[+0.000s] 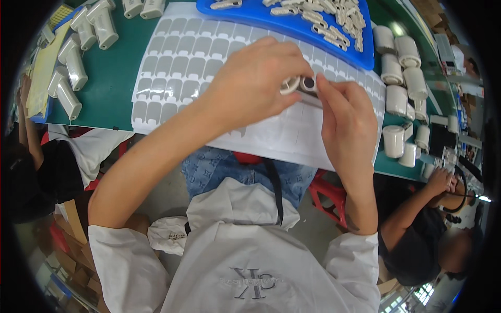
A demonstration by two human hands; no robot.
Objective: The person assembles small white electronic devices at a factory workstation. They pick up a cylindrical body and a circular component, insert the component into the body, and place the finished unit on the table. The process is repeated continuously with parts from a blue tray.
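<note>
Over the middle of a sheet of grey stickers (176, 65), both my hands are closed around a small white plastic part (290, 85). My left hand (261, 86) wraps it from the left, covering most of its body. With the thumb and fingers pinched together, my right hand (347, 112) grips its right end, beside a dark round spot. The part's full shape is hidden by my fingers. Peeled blank backing shows on the sheet below my hands. Just beyond them is a blue tray (284, 22) holding many small beige plastic clips (342, 18).
White angled plastic housings (73, 62) lie on the green table (117, 57) at the left, beside a yellow-topped stack (49, 73). White cylindrical parts (394, 99) stand at the right. A co-worker's hands (442, 181) are at the far right; another person sits at the left.
</note>
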